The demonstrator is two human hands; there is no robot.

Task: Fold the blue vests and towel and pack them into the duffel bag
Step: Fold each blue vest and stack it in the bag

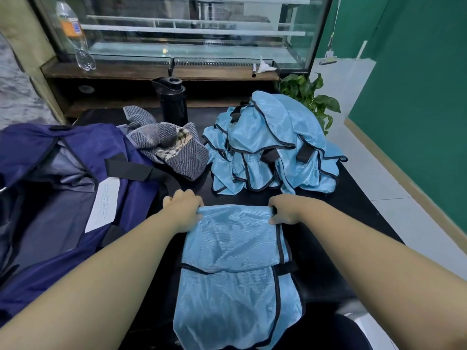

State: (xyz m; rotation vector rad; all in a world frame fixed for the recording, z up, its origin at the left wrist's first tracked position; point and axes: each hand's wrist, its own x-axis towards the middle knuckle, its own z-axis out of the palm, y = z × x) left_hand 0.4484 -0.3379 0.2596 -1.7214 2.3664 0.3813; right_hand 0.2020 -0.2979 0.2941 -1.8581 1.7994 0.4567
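Note:
A light blue vest [232, 251] with black trim lies flat on the black table in front of me, its near end hanging over the table edge. My left hand [184, 207] grips its far left corner and my right hand [285, 210] pinches its far right corner. A heap of several more blue vests [273, 145] sits at the back right. The grey striped towel [171, 147] lies crumpled at the back centre. The navy duffel bag [58, 188] lies open on the left, with a white label on its flap.
A black drinks bottle [173, 102] stands behind the towel. A glass display case [182, 34] with a clear plastic bottle [73, 34] on its ledge runs along the back. A green plant [310, 97] stands at the table's far right corner, beside the green wall.

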